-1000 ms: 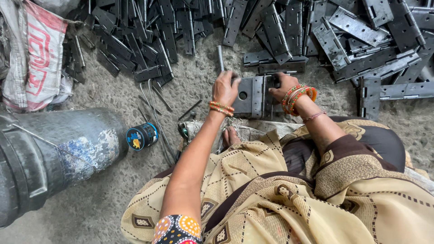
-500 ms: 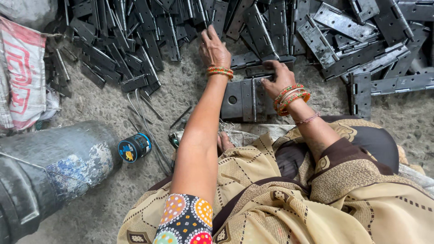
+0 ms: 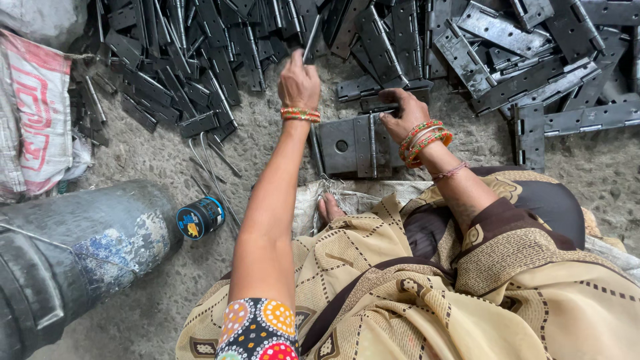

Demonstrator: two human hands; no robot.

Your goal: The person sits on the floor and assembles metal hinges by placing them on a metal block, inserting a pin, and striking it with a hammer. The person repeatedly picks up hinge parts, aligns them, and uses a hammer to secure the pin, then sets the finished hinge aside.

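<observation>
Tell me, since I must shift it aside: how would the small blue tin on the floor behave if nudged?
The small blue tin lies on its side on the rough floor, so it would probably roll rather than slide. It looks rigid, likely metal, and light for its size. The big drum beside it might stop it.

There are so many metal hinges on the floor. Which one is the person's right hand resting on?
The right hand rests on the opened-out hinge lying flat just in front of the person's knees, apart from the heaps. Unlike the piled ones, it lies spread open alone with a round hole showing.
</observation>
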